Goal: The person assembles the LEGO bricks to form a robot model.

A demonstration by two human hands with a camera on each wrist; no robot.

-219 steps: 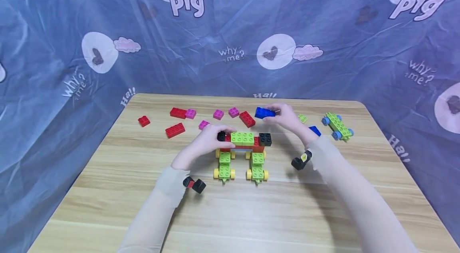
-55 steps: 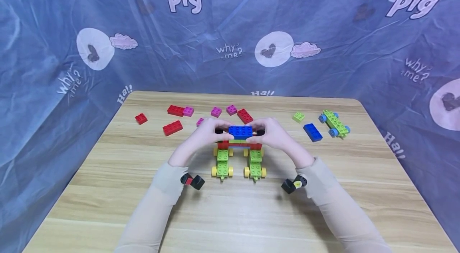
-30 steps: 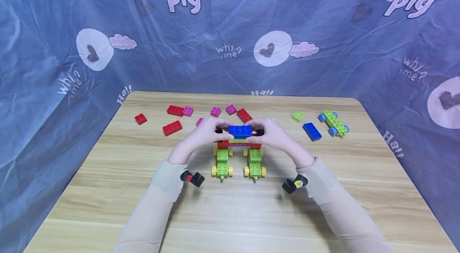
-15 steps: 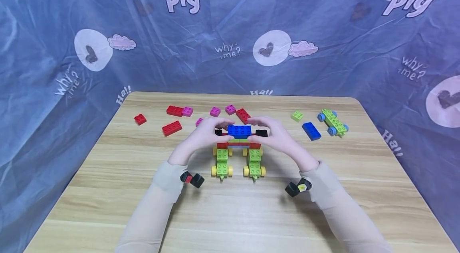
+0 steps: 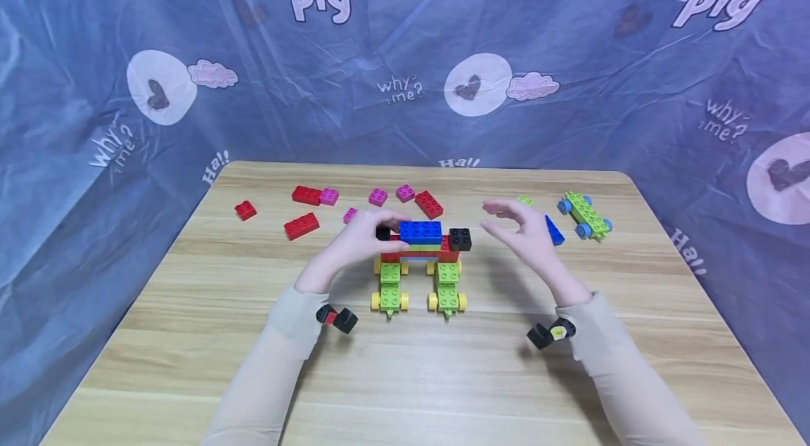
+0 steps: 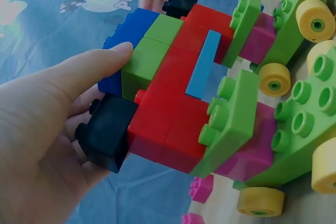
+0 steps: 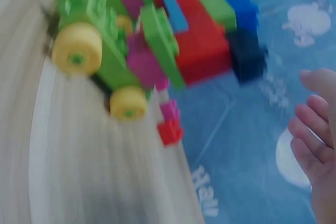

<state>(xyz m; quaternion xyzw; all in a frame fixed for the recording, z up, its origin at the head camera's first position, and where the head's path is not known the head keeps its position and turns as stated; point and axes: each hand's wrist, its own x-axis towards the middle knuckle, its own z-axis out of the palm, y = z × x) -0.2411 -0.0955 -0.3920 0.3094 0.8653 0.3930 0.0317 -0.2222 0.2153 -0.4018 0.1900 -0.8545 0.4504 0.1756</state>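
Observation:
In the middle of the table stands a toy brick model [image 5: 420, 257] on two green wheeled bases with yellow wheels. Red bricks [image 6: 168, 95] bridge the bases, lime green bricks [image 6: 144, 59] lie over them, and an eight-stud blue brick [image 5: 420, 231] tops the stack. A black brick [image 5: 460, 239] sits at either end. My left hand [image 5: 357, 238] grips the model at its left, thumb on the near side of the blue and green bricks, fingers behind. Off to the right, my right hand [image 5: 525, 235] is raised with fingers spread, apart from the model and holding nothing.
Along the back lie several red bricks [image 5: 301, 226] and pink bricks [image 5: 377, 196]. Partly behind the right hand are another blue brick [image 5: 554, 231] and a small green brick [image 5: 525, 200]. A green wheeled base [image 5: 585, 214] with blue wheels stands at the back right.
My right hand took the blue brick from the back, and both hands set it on top of the model. Now the right hand has let go and moved right; the left keeps its grip.

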